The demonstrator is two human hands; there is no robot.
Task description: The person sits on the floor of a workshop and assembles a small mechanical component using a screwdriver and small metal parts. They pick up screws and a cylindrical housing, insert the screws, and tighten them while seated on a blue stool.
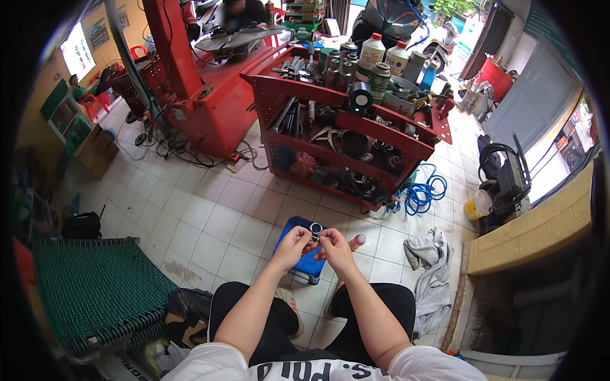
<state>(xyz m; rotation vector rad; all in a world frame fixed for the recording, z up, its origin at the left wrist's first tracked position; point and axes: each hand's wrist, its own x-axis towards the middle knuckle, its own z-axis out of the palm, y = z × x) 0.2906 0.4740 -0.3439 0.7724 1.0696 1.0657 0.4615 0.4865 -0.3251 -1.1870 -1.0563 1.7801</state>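
Note:
Between my two hands, above a low blue plastic stool [285,242], is a small dark part with a pale, shiny ring [316,228] at its top. My left hand [291,247] pinches it from the left, fingers closed. From the right, my right hand [336,246] grips it with bent fingers. Its lower portion is covered by my fingertips, so its exact kind cannot be made out. Just beyond my right hand, a reddish bottle [358,241] with a pale top stands on the tiled floor, partly hidden.
Ahead stands a red tool cart [343,120] loaded with cans, bottles and tools. A coiled blue hose [424,192] lies beside it. A grey cloth [431,267] is on the floor to the right. At left is a green woven cot [95,292]; behind it, a red lift [210,120].

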